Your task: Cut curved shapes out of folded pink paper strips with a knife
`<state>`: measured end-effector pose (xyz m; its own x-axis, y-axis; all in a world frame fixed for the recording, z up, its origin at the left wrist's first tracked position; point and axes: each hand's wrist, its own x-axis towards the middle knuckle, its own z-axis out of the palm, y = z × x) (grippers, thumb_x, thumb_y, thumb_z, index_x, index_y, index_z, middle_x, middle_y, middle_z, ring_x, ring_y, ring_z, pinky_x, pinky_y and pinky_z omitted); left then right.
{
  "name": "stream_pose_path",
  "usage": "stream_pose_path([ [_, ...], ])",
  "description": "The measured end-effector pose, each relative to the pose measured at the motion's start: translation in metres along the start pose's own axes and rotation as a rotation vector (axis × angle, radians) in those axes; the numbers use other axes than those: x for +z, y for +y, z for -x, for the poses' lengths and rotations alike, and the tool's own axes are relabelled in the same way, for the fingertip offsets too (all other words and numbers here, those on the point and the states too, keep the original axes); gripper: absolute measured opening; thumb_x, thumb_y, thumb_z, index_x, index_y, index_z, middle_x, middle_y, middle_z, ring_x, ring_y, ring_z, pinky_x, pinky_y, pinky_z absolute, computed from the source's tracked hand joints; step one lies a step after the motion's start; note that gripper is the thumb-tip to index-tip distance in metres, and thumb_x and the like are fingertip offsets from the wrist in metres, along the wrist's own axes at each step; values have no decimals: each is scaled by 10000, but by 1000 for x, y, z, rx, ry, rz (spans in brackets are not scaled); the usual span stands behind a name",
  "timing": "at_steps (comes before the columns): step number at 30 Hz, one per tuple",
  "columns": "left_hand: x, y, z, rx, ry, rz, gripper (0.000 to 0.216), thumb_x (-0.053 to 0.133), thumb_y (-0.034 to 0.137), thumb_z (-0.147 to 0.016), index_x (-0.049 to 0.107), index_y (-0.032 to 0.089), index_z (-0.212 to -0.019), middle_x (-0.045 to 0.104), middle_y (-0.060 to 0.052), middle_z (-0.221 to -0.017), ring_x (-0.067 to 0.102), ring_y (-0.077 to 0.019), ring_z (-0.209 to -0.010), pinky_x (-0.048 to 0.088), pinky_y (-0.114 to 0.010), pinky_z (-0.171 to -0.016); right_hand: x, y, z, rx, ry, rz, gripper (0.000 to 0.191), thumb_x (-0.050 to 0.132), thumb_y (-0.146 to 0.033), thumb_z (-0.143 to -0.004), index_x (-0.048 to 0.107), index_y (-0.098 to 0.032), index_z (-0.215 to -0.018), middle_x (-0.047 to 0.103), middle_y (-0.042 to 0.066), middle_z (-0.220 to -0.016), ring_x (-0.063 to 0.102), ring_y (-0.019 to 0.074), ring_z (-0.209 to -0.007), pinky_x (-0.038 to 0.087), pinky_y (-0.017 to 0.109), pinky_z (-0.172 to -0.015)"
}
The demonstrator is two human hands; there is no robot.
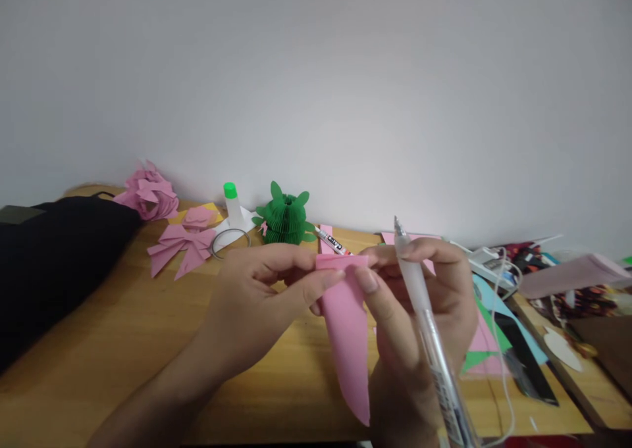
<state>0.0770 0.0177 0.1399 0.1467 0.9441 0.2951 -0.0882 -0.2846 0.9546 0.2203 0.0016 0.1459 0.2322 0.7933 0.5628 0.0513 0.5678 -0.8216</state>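
A pink paper strip hangs down between my two hands, its top edge folded over and its lower end tapering to a point. My left hand pinches the folded top at its left side, thumb in front. With thumb and fingers, my right hand grips the same edge on the right. A clear ballpoint pen is also tucked in my right hand, tilted, its metal tip pointing up. Behind the paper, a B-7000 glue tube lies on the table, partly hidden by my hands.
On the wooden table stand a green paper turtle-like figure and a glue stick. Pink paper bows and a black bag lie left. A phone, coloured paper and a white cable lie right.
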Motion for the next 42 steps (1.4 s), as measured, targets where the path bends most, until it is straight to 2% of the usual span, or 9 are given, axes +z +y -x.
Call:
stream_pose_path([
  [3, -1, 2, 0, -6, -35, -7, 178, 685, 222, -849, 732, 214, -678, 692, 33, -609, 645, -100, -569, 515, -152, -519, 0, 1, 0, 2, 3, -20, 330, 749, -89, -784, 562, -285, -973, 688, -33, -852, 708, 121, -746, 623, 258, -706],
  [9, 0, 4, 0, 12, -9, 14, 146, 687, 179, -830, 755, 206, -704, 649, 55, -558, 580, -56, -497, 466, -97, -468, -3, 3, 0, 5, -12, 13, 322, 761, -105, -785, 562, -293, -955, 693, -47, -816, 718, 128, -716, 630, 275, -696],
  [12, 0, 5, 0, 3, 2, 32, 125, 698, 176, -821, 770, 222, -729, 660, 62, -559, 589, -53, -488, 475, -89, -465, -3, 3, 0, -16, -4, 40, 329, 777, -110, -771, 563, -293, -941, 701, -48, -793, 718, 140, -695, 629, 288, -663],
  [18, -1, 6, 0, 5, -8, -6, 150, 685, 192, -836, 755, 204, -704, 645, 58, -529, 589, -53, -476, 467, -83, -462, 1, 1, 0, -21, 13, 24, 375, 808, -70, -730, 566, -275, -929, 704, -60, -787, 704, 114, -679, 607, 232, -621],
  [22, -2, 9, -1, 4, -30, -20, 173, 669, 179, -843, 739, 198, -686, 649, 59, -545, 591, -54, -485, 471, -89, -471, 3, 0, 1, -24, 60, 39, 373, 829, -105, -726, 552, -269, -914, 687, -64, -761, 693, 122, -664, 608, 252, -614],
  [29, -4, 12, -2, 43, -54, -66, 196, 647, 171, -858, 732, 222, -689, 658, 74, -565, 581, -53, -496, 449, -93, -465, -4, 4, 1, -56, -46, 22, 430, 795, -20, -728, 572, -282, -985, 704, -53, -830, 691, 108, -726, 616, 234, -690],
  [39, -4, 14, -1, 109, -65, -117, 224, 628, 115, -865, 717, 222, -690, 652, 91, -576, 571, -42, -510, 436, -86, -479, 0, 1, 4, -20, 4, 35, 408, 782, -40, -741, 551, -298, -956, 684, -43, -826, 673, 138, -713, 619, 290, -665],
  [42, -5, 15, -1, 117, -75, -145, 229, 620, 113, -867, 717, 214, -686, 649, 82, -569, 574, -53, -501, 439, -105, -469, -1, 2, 4, -23, -30, 57, 401, 779, -48, -744, 542, -295, -952, 672, -44, -839, 681, 133, -729, 605, 278, -663],
])
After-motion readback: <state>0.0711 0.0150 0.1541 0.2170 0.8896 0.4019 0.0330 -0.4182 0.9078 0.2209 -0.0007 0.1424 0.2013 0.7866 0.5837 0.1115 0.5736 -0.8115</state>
